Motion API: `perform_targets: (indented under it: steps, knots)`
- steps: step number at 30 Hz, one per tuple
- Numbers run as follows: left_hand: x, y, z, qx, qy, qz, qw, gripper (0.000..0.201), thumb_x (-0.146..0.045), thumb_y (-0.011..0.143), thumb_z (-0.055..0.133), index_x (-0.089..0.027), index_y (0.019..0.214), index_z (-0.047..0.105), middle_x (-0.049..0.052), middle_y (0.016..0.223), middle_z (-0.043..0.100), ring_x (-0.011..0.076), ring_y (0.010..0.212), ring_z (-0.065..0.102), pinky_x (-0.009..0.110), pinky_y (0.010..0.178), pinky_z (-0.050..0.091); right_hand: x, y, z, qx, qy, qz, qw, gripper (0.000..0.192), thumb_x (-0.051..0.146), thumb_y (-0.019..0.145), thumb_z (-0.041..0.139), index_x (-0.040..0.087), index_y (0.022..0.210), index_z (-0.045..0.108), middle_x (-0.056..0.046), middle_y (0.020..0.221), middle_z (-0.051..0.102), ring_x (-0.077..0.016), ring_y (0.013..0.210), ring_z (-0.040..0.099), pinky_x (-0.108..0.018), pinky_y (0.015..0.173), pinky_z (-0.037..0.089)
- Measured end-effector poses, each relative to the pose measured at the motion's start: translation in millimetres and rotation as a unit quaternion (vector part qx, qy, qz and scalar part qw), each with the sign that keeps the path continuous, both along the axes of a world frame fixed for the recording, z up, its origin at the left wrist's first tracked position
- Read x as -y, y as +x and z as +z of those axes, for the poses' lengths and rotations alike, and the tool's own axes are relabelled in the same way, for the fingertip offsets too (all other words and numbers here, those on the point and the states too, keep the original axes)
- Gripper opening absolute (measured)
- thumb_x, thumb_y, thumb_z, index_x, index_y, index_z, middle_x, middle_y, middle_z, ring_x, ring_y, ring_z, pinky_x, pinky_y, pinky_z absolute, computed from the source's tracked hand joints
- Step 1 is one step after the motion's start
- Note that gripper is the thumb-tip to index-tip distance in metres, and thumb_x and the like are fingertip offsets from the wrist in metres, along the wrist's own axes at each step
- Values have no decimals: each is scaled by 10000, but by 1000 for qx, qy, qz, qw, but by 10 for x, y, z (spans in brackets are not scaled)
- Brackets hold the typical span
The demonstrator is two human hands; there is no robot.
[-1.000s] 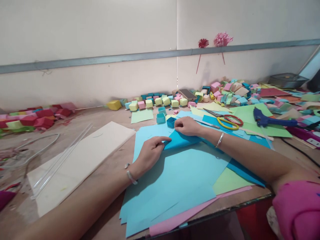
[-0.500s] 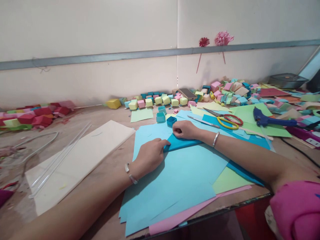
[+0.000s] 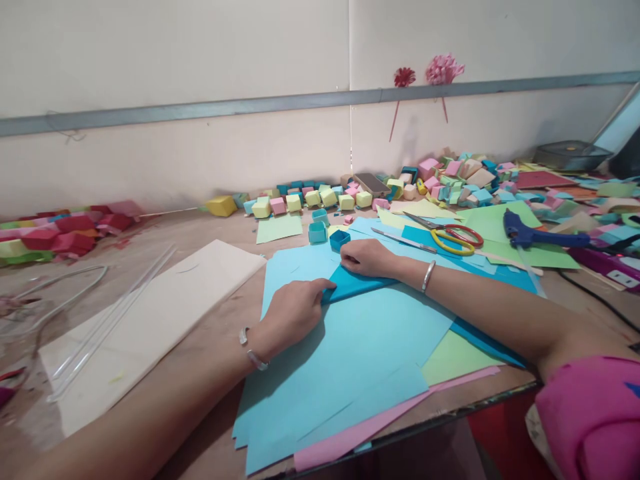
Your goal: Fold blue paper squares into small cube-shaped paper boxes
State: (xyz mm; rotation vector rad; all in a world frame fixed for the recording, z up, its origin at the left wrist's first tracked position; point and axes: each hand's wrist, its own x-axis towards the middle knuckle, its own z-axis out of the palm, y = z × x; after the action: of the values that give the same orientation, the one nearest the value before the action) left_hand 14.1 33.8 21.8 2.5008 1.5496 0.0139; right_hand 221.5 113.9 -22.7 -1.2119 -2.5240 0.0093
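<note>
The raised flap now lies flat: at frame centre the folded blue paper (image 3: 357,283) sits pinned by both hands, left hand (image 3: 293,312) curled, right hand (image 3: 367,257) flattened, so firm, even pressure along the edge should sharpen the crease

Single head-worn view, forward and down, close over the cluttered table (image 3: 210,233) toward the wall.

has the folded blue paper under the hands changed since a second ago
Yes. The folded blue paper now lies pressed flat on the light blue sheet; earlier its fold bulged up.
</note>
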Motion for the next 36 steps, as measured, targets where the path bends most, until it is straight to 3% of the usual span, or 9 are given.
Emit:
perform_targets:
  steps: [8,15,19,23,26,31,33,36]
  knots:
    - [15,-8,-16,-3,-6,-21,1000,471,-137,894,344,-279,1243,626,64,1080,725,279,942,668,367,752,459,37,10,50,11,20,22,1000,174,222,863,471,176,769,610,-47,785,645,-160,712,515,-274,597,247]
    - [69,6,-3,-67,55,-74,994,472,-132,864,379,-253,1244,631,73,973,740,271,834,677,325,624,422,27,-40,-20,1,27,24,999,159,175,813,463,188,720,590,-22,760,608,-138,657,457,-273,557,190]
    - [-8,-41,34,-28,25,-71,997,467,-147,846,402,-252,1226,653,61,966,741,215,742,653,291,608,409,7,-7,-34,-6,30,43,999,164,179,831,459,193,728,586,-18,770,604,-138,675,460,-271,563,196]
    - [-131,-124,111,4,-42,-83,996,523,-107,778,431,-289,1214,655,-5,753,702,152,581,566,249,528,357,-14,28,-53,-9,32,63,997,187,217,883,444,193,761,584,-23,793,602,-142,702,476,-270,570,208]
    - [-155,-168,143,-26,-24,-110,993,555,-76,753,436,-329,1189,668,-4,743,666,159,599,551,255,534,356,-21,42,-55,-14,26,74,997,177,235,896,457,197,781,586,-22,811,605,-146,727,492,-267,578,222]
    - [-152,-157,27,4,95,-221,971,491,20,685,433,-213,1009,719,75,965,628,221,892,577,318,766,452,-25,40,-37,-26,15,70,997,160,244,886,483,195,784,597,-34,818,613,-164,760,508,-268,609,257]
    - [-183,-139,-60,54,100,-231,966,429,40,686,402,-171,923,692,81,1019,623,205,904,580,313,808,464,-28,30,-35,-34,8,64,997,155,241,889,482,189,802,598,-41,833,626,-168,771,518,-268,621,272]
    - [-246,-111,-177,99,96,-234,962,342,-8,812,358,-152,949,637,78,986,617,192,876,582,310,806,480,-34,17,-42,-46,-8,54,997,138,215,886,477,181,829,598,-44,853,651,-166,777,535,-263,633,291]
